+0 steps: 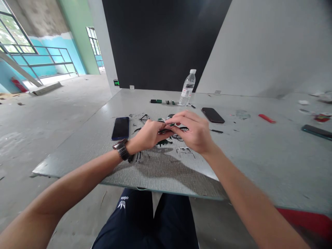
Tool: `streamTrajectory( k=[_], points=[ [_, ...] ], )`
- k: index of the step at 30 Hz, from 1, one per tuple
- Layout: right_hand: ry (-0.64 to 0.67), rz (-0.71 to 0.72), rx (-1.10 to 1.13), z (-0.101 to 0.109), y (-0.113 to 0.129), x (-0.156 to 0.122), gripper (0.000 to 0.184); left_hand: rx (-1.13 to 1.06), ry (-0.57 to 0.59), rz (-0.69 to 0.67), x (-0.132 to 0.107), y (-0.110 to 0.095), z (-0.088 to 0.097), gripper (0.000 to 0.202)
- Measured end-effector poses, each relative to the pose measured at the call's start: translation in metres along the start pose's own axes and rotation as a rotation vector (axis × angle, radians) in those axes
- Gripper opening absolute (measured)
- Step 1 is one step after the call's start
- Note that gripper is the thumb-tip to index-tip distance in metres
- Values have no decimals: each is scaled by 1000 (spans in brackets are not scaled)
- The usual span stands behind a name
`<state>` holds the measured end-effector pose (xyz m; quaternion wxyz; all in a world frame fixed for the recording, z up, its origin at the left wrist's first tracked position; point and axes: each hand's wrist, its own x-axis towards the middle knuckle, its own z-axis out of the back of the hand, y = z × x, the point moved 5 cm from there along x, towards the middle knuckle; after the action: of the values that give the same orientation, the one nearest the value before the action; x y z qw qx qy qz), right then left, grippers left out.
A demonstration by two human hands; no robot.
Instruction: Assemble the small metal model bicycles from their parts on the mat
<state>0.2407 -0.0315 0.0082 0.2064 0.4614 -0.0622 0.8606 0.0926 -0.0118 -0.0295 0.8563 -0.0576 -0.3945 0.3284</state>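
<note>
The left hand (150,134) and right hand (195,130) are pinching a small part (164,131) between them; a wheel (178,137) is lying just below the grip, a bottle (187,88) is standing beyond.

Left forearm (85,180) is slanted up to the watch (121,148), strapped at the left wrist (130,146). Left hand (149,133) is held just right of and beyond the watch, fingers bent in a pinch. Right hand (195,131) is set farther right of the watch, index and thumb pointed back toward it, at the left fingertips; grip closure partly hidden. Right forearm (234,183) is angled, wrist bare.
</note>
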Motion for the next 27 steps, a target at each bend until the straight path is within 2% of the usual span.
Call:
streamTrajectory(
  k=[7,11,19,22,27],
  points=[
    [51,8,-4,1,1,0,18,21,0,-15,-1,4,0,29],
    [72,-21,16,1,-3,0,21,20,10,-2,0,3,1,34],
    [142,-45,131,-4,-9,-2,28,-39,20,114,2,2,6,33],
    [173,-61,144,-4,-10,-2,30,-45,38,103,1,3,7,27],
    [232,-88,167,-5,-8,-1,30,15,61,77,1,3,6,30]
  ],
)
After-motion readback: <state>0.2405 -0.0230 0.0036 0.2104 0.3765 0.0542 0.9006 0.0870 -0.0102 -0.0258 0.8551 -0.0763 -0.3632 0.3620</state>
